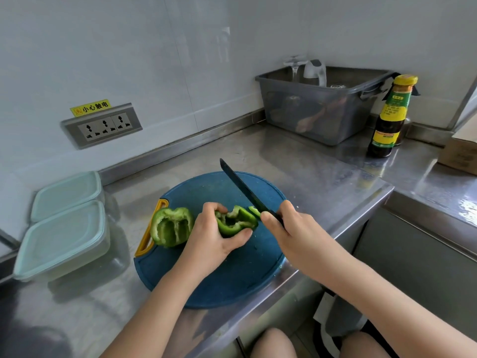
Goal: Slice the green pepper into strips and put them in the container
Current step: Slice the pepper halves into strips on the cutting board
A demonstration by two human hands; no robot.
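On the round blue cutting board (232, 275) lie two green pepper halves. One half (171, 226) rests cut side up at the board's left. My left hand (215, 236) grips the other half (236, 220) near the board's middle. My right hand (291, 228) holds a black knife (242, 188) by the handle, blade slanting up and away, its edge at the held half's right end. A small cut strip (254, 210) lies just right of that half, by the blade. Two lidded pale green containers (64, 239) (68, 193) stand left of the board.
A grey plastic tub (320, 109) with a glass and utensils stands at the back. A dark sauce bottle (391, 117) with a yellow cap is to its right, a cardboard box (459, 153) at the far right. A wall socket (102, 126) is back left. The steel counter's edge runs close to the board.
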